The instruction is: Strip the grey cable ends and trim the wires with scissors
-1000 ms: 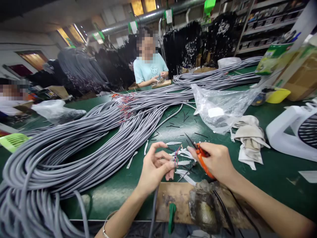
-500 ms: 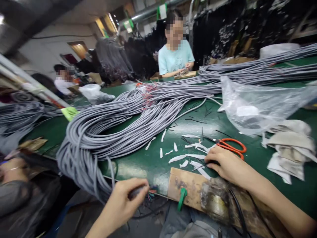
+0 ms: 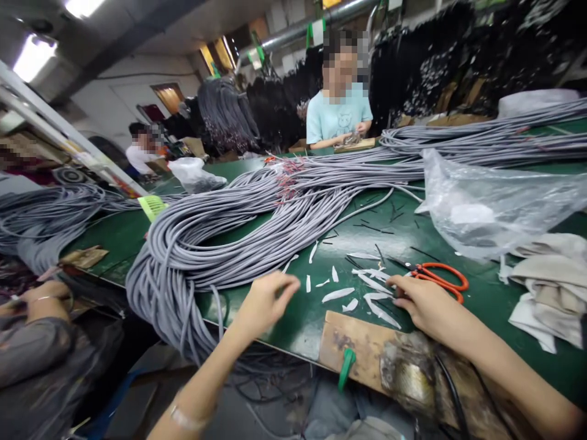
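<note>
Bright ceiling lights, a pale wall, and a glossy green tabletop.

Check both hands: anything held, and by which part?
Left hand: no held thing visible. Right hand: cannot tell; its fingertips are down among white strips, beside the orange-handled scissors.

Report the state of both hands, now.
Left hand: half-open, nothing visibly held.
Right hand: partly curled by white strips; whether it holds anything cannot be told.

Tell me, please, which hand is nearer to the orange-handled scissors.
Right. The right hand is close beside the scissors; the left hand is farther away, near the grey cables.
</note>
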`<state>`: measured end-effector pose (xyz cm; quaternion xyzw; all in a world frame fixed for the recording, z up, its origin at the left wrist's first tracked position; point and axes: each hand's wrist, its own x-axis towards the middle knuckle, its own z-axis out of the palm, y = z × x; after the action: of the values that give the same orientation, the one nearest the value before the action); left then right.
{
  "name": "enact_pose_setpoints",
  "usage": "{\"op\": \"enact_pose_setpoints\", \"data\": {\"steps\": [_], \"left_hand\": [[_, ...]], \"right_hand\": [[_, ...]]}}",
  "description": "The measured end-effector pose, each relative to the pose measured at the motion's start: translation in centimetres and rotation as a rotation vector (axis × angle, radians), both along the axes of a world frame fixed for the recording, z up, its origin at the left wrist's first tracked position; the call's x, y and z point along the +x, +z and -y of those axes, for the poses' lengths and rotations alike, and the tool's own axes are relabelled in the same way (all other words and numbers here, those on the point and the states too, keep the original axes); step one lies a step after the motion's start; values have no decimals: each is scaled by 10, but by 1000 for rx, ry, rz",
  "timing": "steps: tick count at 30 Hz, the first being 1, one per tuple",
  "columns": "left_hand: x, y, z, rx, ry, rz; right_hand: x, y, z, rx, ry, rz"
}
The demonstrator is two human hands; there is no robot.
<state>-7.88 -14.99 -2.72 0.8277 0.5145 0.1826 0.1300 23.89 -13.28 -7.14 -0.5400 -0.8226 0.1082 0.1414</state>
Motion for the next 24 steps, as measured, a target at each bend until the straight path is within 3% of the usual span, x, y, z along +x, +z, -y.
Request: {"op": "enact_pose_setpoints", "data": {"steps": [2, 5, 7, 10, 14, 18, 21, 24], "left_hand": [[18, 4, -52, 136, 38, -95], [50, -5, -119, 209, 93, -160], [70, -13, -146, 245, 126, -225], [88, -19, -158, 270, 157, -327], [90, -5, -141, 256, 182, -435], [76, 20, -90, 245, 150, -483], [46, 29, -36, 208, 77, -470], [-7, 23, 18, 133, 70, -385]], "right_hand": [[2, 0, 0, -19, 9, -15], [5, 7, 3, -23, -6, -8], [7, 14, 6, -15, -16, -5], [10, 26, 8, -8, -47, 28], [10, 39, 9, 6, -127, 135], [6, 45, 10, 102, -210, 111], [2, 47, 13, 91, -198, 19], [-4, 46, 17, 71, -164, 4]]}}
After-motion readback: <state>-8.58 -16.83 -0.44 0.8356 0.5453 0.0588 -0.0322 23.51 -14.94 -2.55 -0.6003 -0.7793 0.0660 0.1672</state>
